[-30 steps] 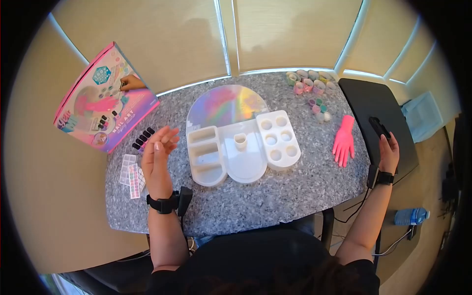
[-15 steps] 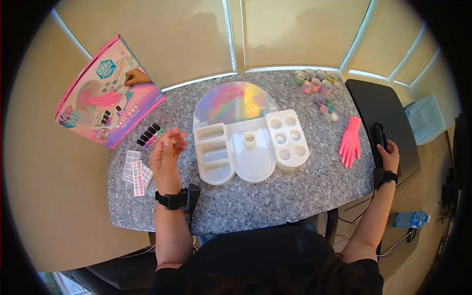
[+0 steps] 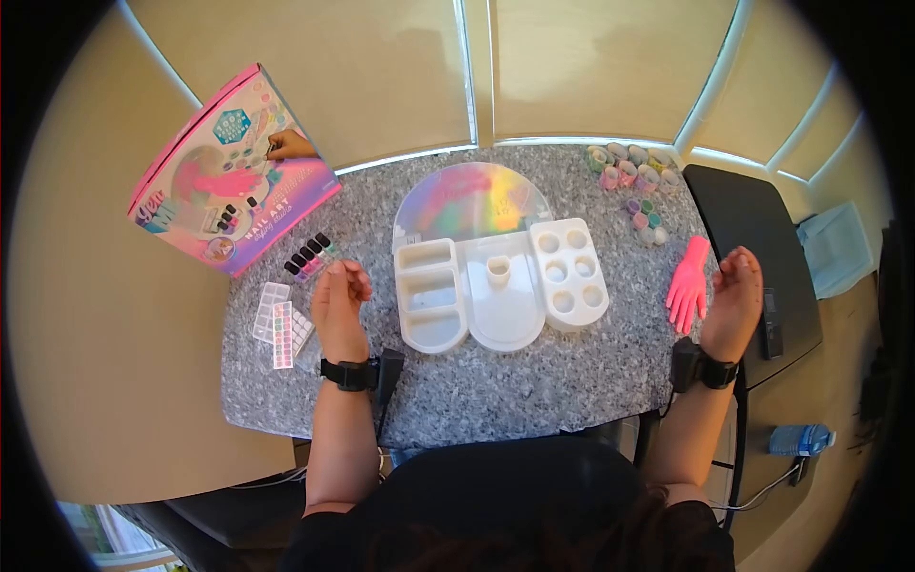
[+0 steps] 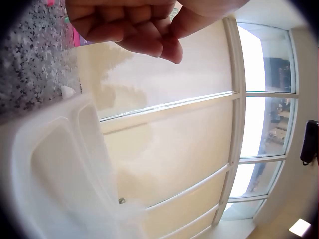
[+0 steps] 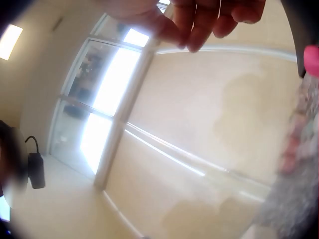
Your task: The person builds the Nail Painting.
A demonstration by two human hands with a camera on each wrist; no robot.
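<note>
My left hand (image 3: 341, 310) hovers over the grey speckled table beside the small nail polish bottles (image 3: 310, 257), its fingers loosely curled and holding nothing. Left of it lie clear compartment trays (image 3: 272, 300) and a sheet of small coloured stickers (image 3: 282, 336). My right hand (image 3: 734, 305) is raised near the table's right edge, also loosely curled around nothing. The pink model hand (image 3: 687, 286) lies just left of it. Behind it, a black oblong object (image 3: 770, 324) rests on the black side surface (image 3: 762, 229).
A white moulded station (image 3: 505, 319) with wells and an iridescent back panel (image 3: 472, 195) occupies mid-table. The nail art box (image 3: 238, 181) stands at back left. Several small tubs (image 3: 634, 167) and coloured pots (image 3: 648, 221) sit at back right. A water bottle (image 3: 801, 439) lies farther right.
My right hand has let go of the black object on the side surface and come back left toward the pink model hand. The left hand stays near the polish bottles.
</note>
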